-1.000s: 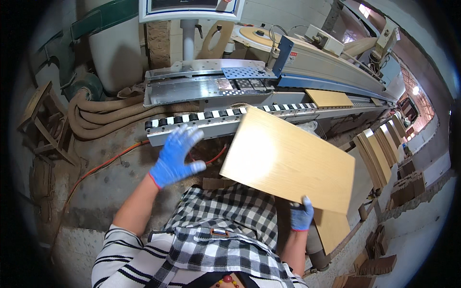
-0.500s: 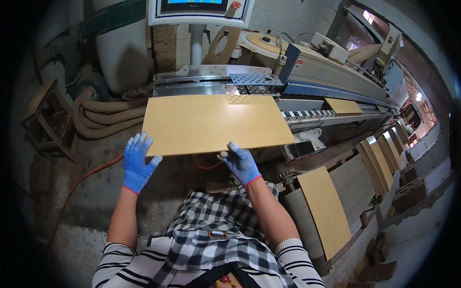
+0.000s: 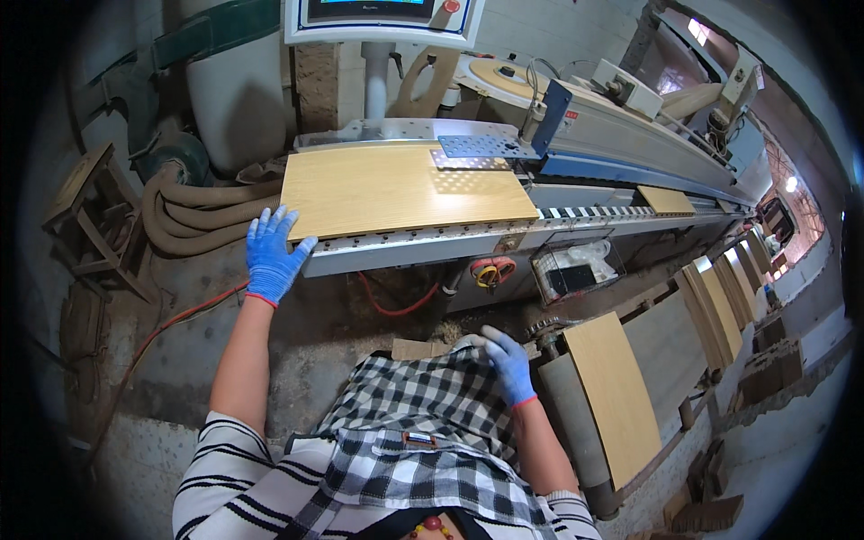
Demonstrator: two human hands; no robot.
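A rectangular light wood-grain panel (image 3: 396,193) lies flat on the feed bed of a long machine, its far edge reaching under a blue perforated plate (image 3: 481,147). My left hand (image 3: 277,254), in a blue and white work glove, touches the panel's near left corner with its fingers spread. Lower right, my right hand (image 3: 506,362) wears the same kind of glove and is off the panel. Its fingers are loosely stretched out over my black-and-white checked apron (image 3: 414,396), with nothing visible in them. A second wood-grain panel (image 3: 612,396) rests on the roller conveyor at my right.
Above the bed stands a control screen with a red button (image 3: 451,6). A smaller panel (image 3: 666,200) sits farther along the machine track. Stacked boards (image 3: 706,310) stand at right, a wire basket (image 3: 576,270) hangs below the bed, and thick hoses (image 3: 184,216) and a wooden stool (image 3: 94,211) are at left.
The panel has gone from raised in both hands to flat on the machine bed. My right hand has let go and drawn back to the apron; my left stays at the corner.
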